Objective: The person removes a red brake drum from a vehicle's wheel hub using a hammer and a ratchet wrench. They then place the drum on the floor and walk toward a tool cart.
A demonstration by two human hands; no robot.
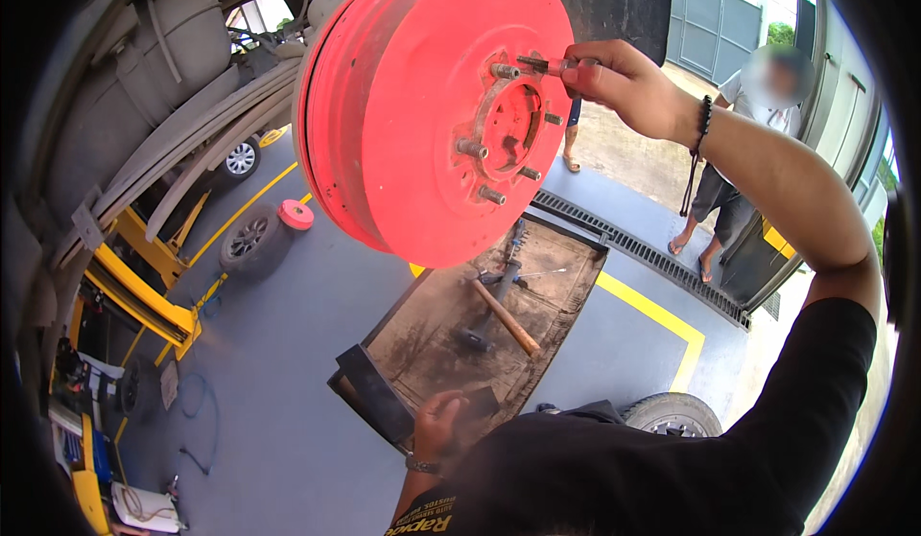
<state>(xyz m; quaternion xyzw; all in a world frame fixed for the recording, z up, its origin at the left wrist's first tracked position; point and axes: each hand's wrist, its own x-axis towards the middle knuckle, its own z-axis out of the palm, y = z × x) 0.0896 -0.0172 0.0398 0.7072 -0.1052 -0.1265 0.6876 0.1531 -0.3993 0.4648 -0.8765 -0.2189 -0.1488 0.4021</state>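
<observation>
A red brake drum (413,124) fills the upper middle, mounted under the vehicle. Several bare threaded studs (470,148) ring its centre hole. My right hand (614,81) is raised to the drum's right side, its fingers pinching a small slim tool (539,64) with a dark tip. That tip is at the uppermost stud; whether it touches the drum I cannot tell, and the tool's exact kind is unclear. Low in front of my body, my left hand (439,429) is curled beside a dark, blurred object (475,411). It seems to grip this object, whose kind I cannot make out.
Below the drum lies a dirty tray (422,344) holding a wooden-handled hammer (508,320) and other tools. A wheel (251,244) lies at left, a tire (672,411) at lower right. A person (743,143) stands at right beyond the floor grate (643,258).
</observation>
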